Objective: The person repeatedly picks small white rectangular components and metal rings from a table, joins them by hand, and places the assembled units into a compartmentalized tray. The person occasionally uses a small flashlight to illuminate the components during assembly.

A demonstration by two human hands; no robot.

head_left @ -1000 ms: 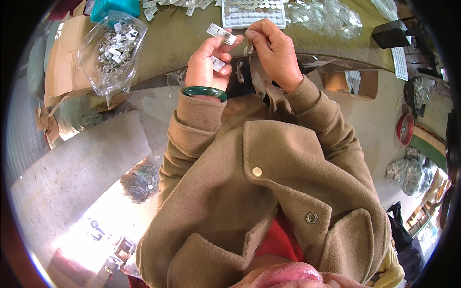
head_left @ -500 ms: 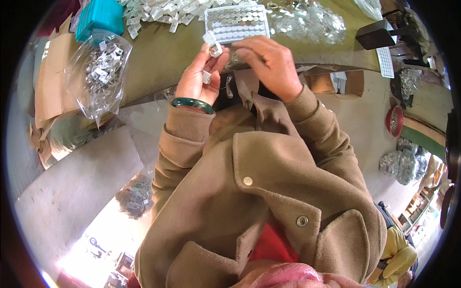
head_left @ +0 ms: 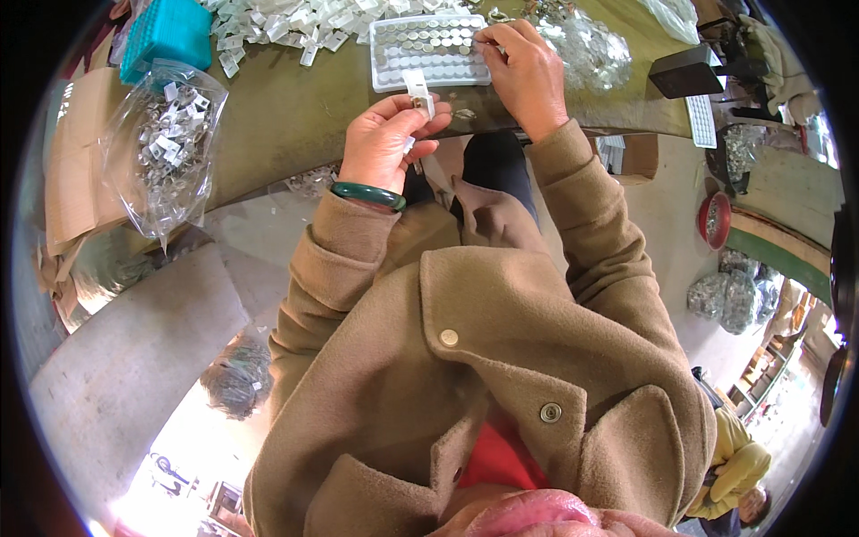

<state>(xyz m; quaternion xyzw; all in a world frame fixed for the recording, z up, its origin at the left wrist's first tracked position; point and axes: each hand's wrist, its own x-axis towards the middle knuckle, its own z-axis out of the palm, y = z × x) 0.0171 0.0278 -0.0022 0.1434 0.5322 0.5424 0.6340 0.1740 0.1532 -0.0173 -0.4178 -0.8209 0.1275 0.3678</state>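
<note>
In my left hand (head_left: 380,148), closed fingers grip a small white plastic case (head_left: 419,94) with its flap standing up. A second white piece (head_left: 408,146) shows lower down, between the palm and the curled fingers. My right hand (head_left: 530,79) is at the right rim of a shallow white tray (head_left: 380,82). Its thumb and forefinger are pinched together there; whatever they hold is too small to make out. Rows of round, silvery discs (head_left: 436,38) fill the tray's far part, while the near rows show pale round pockets.
Many white cases (head_left: 295,20) lie heaped at the far left. Clear plastic pieces (head_left: 586,49) are piled right of the tray. Further left are a teal basket (head_left: 165,40) and a clear bag of white parts (head_left: 170,134). A black stand (head_left: 684,72) is at the right.
My right hand has moved from beside the left hand up and right to the tray's rim, its fingers now pinched. My left hand still grips the case, shifted slightly right.
</note>
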